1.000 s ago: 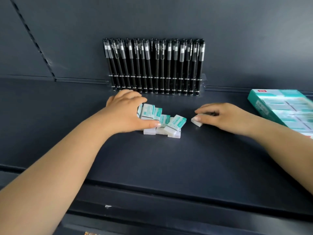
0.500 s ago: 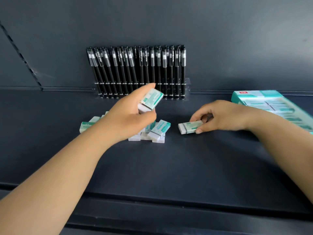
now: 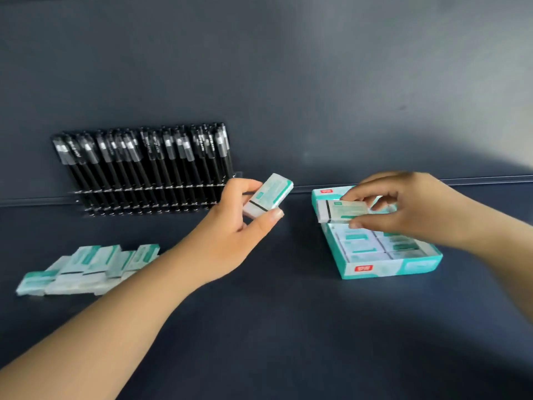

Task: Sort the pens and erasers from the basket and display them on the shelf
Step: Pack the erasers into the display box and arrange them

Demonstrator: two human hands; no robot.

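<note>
Right now the left hand pinches one eraser between its thumb and fingers, held up off the shelf. That eraser is a small white block in a green and white paper sleeve, with a dark line near its white end, and it tilts up to the right. Beside it, the right hand pinches a second eraser of the same kind, lying flat just above the back part of an open green box. Both arms reach forward, the left from the bottom corner and the right from the side, with fingers curled round their erasers.

Under the right hand, the box sits on the shelf with more erasers packed in rows; they are too blurry to count. Down and to the left of the left hand lies a loose pile of erasers, about six, also blurry. Behind the left hand, a row of black pens stands in a clear holder against the back wall, too many and too blurred to count.
</note>
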